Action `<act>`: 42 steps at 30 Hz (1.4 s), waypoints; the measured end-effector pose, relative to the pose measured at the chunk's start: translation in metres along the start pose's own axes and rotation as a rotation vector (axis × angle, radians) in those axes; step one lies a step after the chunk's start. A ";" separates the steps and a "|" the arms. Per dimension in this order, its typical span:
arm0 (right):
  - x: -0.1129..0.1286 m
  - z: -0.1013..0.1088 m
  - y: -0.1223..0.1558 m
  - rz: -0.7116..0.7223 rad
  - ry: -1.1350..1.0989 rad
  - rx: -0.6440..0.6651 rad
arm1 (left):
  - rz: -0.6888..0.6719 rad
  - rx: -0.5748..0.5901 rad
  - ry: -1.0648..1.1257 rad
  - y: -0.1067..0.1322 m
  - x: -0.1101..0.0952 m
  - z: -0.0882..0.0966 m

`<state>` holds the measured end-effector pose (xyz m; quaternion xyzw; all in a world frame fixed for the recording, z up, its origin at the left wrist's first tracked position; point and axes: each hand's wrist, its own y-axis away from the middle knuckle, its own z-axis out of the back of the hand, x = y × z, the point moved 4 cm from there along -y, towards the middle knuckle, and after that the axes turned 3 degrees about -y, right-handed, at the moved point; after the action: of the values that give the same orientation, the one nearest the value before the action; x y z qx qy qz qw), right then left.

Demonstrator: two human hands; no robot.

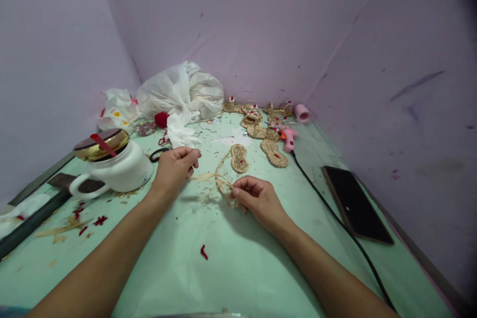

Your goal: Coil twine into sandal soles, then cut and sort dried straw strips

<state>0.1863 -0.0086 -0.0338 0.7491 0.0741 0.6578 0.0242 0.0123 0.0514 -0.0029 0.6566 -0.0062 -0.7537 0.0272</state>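
Observation:
A pale strand of natural fibre (204, 177) stretches between my two hands above the green table. My left hand (177, 166) pinches its left end, fingers closed. On the other side, my right hand (257, 198) is closed on the looped, twisted part of the strand. From there a braided cord (222, 161) runs up to a small coiled sole (239, 158) lying flat just beyond my hands. A second coiled sole (274, 153) with a red mark lies to its right. The fingertips partly hide the fibre.
A pink glue gun (289, 138) trails a black cable (335, 213) past a phone (357, 203). Small woven slippers (255, 119) cluster by the wall. At left stand a white mug (128, 166) and a hammer (40, 218). A white plastic bag (186, 92) sits behind; red scraps (203, 252) lie about.

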 end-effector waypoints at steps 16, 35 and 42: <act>0.016 -0.028 0.026 0.412 0.224 0.414 | 0.497 0.498 -0.142 0.043 0.027 -0.048; 0.040 -0.013 -0.094 0.516 1.450 0.377 | 0.188 0.291 -0.586 0.014 0.024 -0.019; 0.064 0.018 -0.095 0.290 1.423 -0.027 | 0.047 0.157 -0.549 -0.041 0.020 -0.035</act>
<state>0.2042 0.0954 0.0137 0.1415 -0.0363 0.9833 -0.1080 0.0429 0.0922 -0.0294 0.4279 -0.0868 -0.8996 -0.0091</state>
